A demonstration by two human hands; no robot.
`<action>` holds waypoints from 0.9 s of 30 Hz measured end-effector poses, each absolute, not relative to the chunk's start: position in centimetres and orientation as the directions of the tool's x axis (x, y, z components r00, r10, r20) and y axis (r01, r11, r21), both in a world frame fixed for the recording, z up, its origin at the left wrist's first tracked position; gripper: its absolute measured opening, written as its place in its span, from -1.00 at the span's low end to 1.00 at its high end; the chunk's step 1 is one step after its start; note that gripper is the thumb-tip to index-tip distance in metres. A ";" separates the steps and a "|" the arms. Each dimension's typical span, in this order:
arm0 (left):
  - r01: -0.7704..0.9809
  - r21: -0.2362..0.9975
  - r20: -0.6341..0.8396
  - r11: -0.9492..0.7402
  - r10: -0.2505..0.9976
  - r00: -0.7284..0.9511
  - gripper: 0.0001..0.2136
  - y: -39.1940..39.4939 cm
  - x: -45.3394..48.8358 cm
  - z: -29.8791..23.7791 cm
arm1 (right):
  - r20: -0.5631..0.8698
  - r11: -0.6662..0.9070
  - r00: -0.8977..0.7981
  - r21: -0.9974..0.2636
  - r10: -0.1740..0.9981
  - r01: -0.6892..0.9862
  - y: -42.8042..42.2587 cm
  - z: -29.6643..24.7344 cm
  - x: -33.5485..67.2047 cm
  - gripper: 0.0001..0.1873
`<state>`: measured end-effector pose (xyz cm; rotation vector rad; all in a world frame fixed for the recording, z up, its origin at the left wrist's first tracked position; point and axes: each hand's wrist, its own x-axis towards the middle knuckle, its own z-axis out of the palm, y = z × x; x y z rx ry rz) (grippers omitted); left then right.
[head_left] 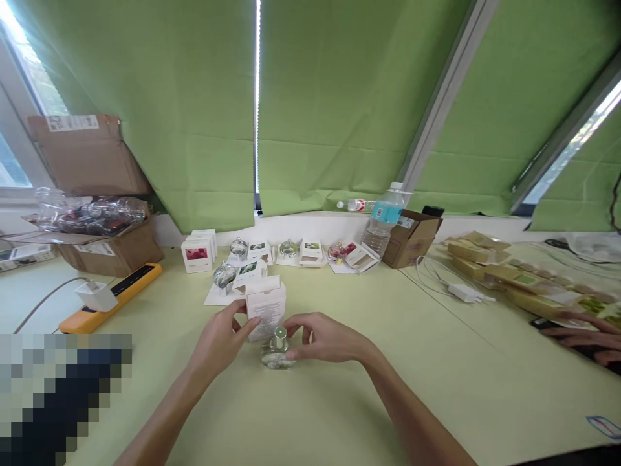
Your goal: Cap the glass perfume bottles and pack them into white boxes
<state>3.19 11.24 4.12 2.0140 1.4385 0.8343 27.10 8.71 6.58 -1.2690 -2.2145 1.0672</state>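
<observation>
My left hand grips a small white printed carton by its left side, thumb on the face towards me. The carton stands on the table with its top flap up. Just in front of it is a clear glass perfume bottle with a shiny cap. My right hand closes on this bottle from the right, thumb low on the glass and fingers curled near the cap. Behind the carton, another bottle rests on a white card beside a white box.
More bottles and small boxes line the back. An orange power strip and an open cardboard box are at left. A water bottle, a charger, flat packages and another person's hand are at right.
</observation>
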 end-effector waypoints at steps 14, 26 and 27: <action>0.720 0.624 0.219 -0.303 0.953 0.211 -0.67 11.4 3.0 4.0 | 0.062 0.406 -0.472 -0.615 0.880 0.676 8.2 5.2 24.8 -0.74; 0.758 0.575 0.235 -0.309 0.949 0.208 -0.66 11.5 2.8 3.9 | 0.165 0.448 -0.450 -0.617 0.878 0.647 8.0 5.2 25.0 -0.76; 0.760 0.572 0.238 -0.308 0.949 0.206 -0.66 11.5 2.8 3.8 | 0.203 0.469 -0.452 -0.632 0.869 0.617 7.9 5.2 25.0 -0.76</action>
